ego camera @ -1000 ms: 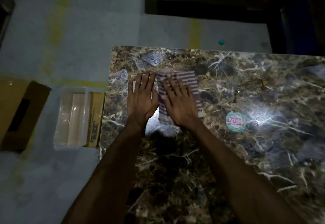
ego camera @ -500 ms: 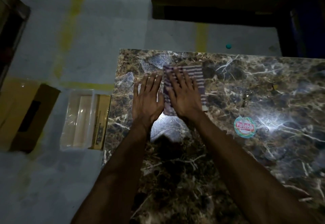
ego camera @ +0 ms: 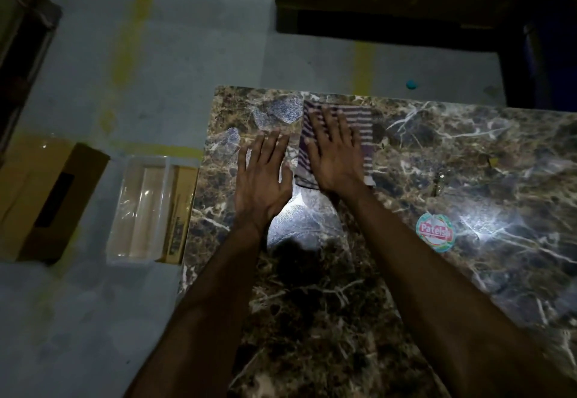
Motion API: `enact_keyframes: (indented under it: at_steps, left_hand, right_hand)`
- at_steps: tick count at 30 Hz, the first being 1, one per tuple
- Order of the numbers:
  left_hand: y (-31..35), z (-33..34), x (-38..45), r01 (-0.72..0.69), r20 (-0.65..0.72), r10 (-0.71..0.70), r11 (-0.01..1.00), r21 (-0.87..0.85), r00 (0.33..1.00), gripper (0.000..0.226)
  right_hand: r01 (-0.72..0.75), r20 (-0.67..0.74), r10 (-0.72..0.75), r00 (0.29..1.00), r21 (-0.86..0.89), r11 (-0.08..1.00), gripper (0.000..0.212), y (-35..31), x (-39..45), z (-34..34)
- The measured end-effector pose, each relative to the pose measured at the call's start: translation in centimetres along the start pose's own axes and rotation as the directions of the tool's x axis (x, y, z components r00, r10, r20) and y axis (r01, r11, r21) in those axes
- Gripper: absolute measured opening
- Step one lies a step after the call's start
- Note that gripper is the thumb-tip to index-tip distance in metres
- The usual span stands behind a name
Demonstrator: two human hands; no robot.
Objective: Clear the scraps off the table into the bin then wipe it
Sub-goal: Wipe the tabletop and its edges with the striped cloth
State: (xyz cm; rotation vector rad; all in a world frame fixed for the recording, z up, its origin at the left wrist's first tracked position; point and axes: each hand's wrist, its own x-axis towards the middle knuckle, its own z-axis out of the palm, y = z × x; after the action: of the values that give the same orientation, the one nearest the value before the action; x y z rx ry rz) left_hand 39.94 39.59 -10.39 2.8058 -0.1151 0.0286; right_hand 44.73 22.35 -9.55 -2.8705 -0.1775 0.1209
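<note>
Floor: grey concrete [ego camera: 93, 319] with yellow lines [ego camera: 134, 22], dim light all round.
Desk: marbled brown top [ego camera: 312, 319], bright glare patches on it; landmark for the rest.
Cloth: striped cloth [ego camera: 365, 126] lies flat on the desk near its far edge, close to the far left corner.
Right hand: my right hand [ego camera: 335, 154] lies flat on the cloth, fingers straight and spread, pressing it to the desk.
Left hand: my left hand [ego camera: 260, 179] lies flat on the bare desk just left of the cloth, fingers straight and close together, holding nothing.
Sticker: round sticker [ego camera: 435, 232] on the desk, right of my right forearm, well apart from the cloth.
Scrap: small yellowish bit [ego camera: 493, 161] on the desk, right of the cloth.
Tray: clear plastic tray [ego camera: 140, 207] on the floor just beside the desk's left edge.
Box: cardboard box [ego camera: 46, 201] on the floor, left of the tray.
Dot: small teal thing [ego camera: 411, 84] on the floor beyond the desk's far edge; I cannot tell what it is.
</note>
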Motion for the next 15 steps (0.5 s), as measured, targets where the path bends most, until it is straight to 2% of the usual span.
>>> enact_keyframes:
  at_steps: [5, 8, 12, 15]
  left_hand:
    - [0.1, 0.1, 0.0, -0.001, 0.01, 0.001, 1.0, 0.011, 1.0, 0.06]
    - [0.1, -0.2, -0.1, 0.003, 0.034, -0.003, 1.0, -0.004, 0.999, 0.061]
    - [0.2, -0.3, 0.1, 0.0, 0.032, 0.001, 1.0, -0.013, 1.0, 0.061]
    - [0.1, -0.3, 0.2, 0.01, 0.033, -0.01, 1.0, -0.007, 0.999, 0.06]
  right_hand:
    - [0.182, 0.057, -0.181, 0.982, -0.007, 0.983, 0.059, 0.6, -4.7, -0.2]
    - [0.101, 0.061, -0.1, 0.993, 0.001, 0.995, 0.058, 2.9, -5.8, -1.2]
    - [-0.056, 0.001, 0.056, 0.998, -0.007, 0.998, 0.059, 3.5, -0.9, -1.7]
    - [-0.054, -0.002, 0.054, 0.999, -0.001, 0.999, 0.06, 1.0, 2.5, -1.2]
